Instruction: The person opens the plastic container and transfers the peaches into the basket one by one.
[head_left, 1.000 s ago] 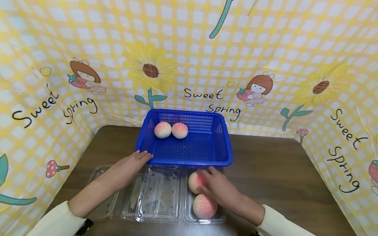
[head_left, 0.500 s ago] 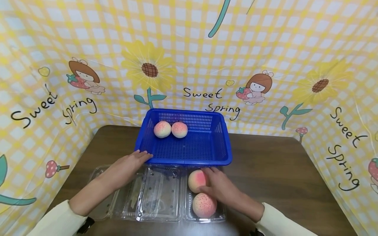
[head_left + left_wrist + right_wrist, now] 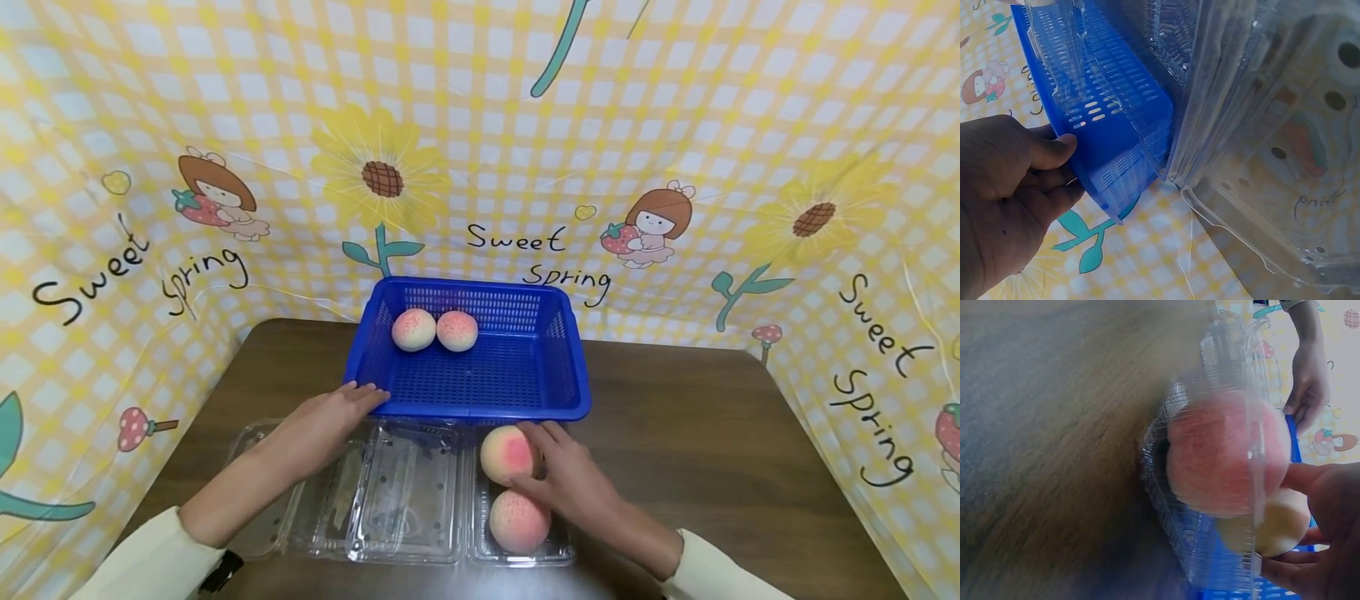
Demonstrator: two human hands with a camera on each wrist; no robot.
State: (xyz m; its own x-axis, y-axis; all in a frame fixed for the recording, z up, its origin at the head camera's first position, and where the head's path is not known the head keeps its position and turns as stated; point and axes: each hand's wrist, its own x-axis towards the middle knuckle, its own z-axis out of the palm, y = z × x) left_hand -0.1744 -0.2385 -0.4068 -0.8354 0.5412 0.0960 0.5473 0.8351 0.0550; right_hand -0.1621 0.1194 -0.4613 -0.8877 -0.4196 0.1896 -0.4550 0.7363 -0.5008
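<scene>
My left hand [image 3: 330, 427] grips the left front corner of the blue plastic basket [image 3: 480, 412]. In the left wrist view the thumb [image 3: 1060, 150] lies on one side of the rim, the fingers on the other. Two pink and cream peaches [image 3: 413, 331] sit in the basket's back left. Over the right-hand clear plastic container [image 3: 480, 552], my right hand [image 3: 576, 479] holds the farther peach [image 3: 501, 456], its thumb at the near side and fingers at the far side. The nearer peach [image 3: 519, 522] lies in that container, just below the thumb.
Another clear container [image 3: 408, 500] lies left of the filled one, in front of the basket, with further clear plastic [image 3: 258, 525] under the left forearm. A patterned cloth [image 3: 480, 150] rises behind the brown table [image 3: 690, 417].
The right hand has shifted slightly right, and the farther peach has moved a little right and away, showing more of its surface. The left hand stays on the basket corner.
</scene>
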